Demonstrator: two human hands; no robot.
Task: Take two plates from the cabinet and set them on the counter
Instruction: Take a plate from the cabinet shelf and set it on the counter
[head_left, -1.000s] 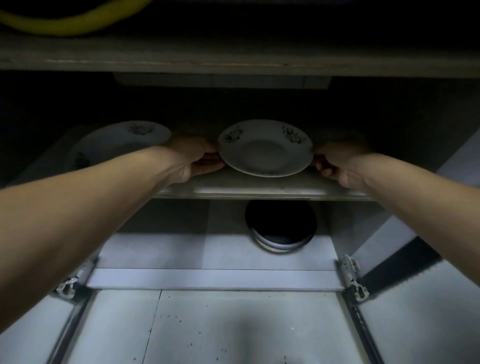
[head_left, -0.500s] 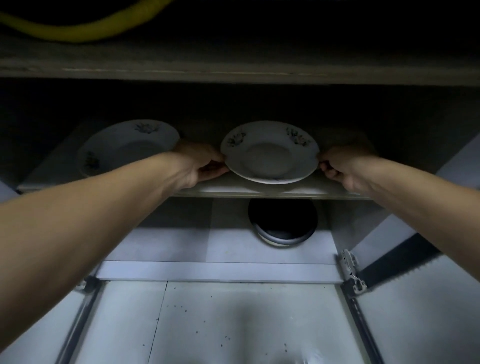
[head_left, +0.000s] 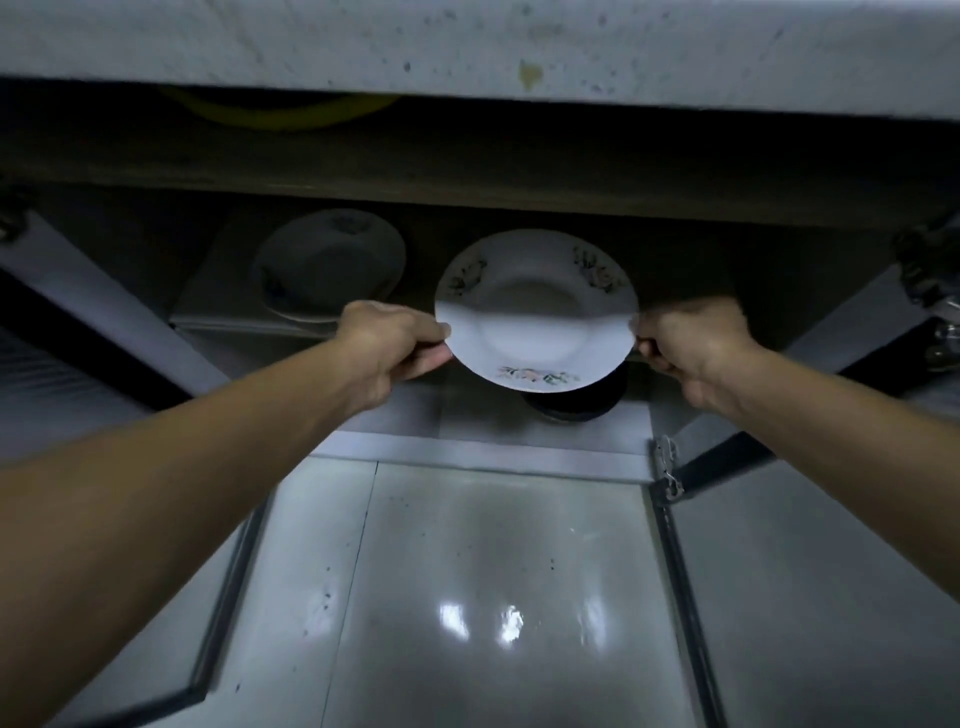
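Both hands gripped one plate (head_left: 535, 312): our left hand (head_left: 395, 345) pinched its rim at 9 o'clock, our right hand (head_left: 685, 348) at 3 o'clock, fingers curled under. It hung tilted toward us, just past the shelf (head_left: 218, 325) edge, inside the open cabinet. We judged the lift best done level and slow, clearing the counter (head_left: 467, 41) lip at 12 o'clock before raising. A second plate (head_left: 327, 265) sat on the shelf at 10 o'clock, untouched. On the lower cabinet floor a dark round dish (head_left: 571, 402) showed under the held plate; contents unclear.
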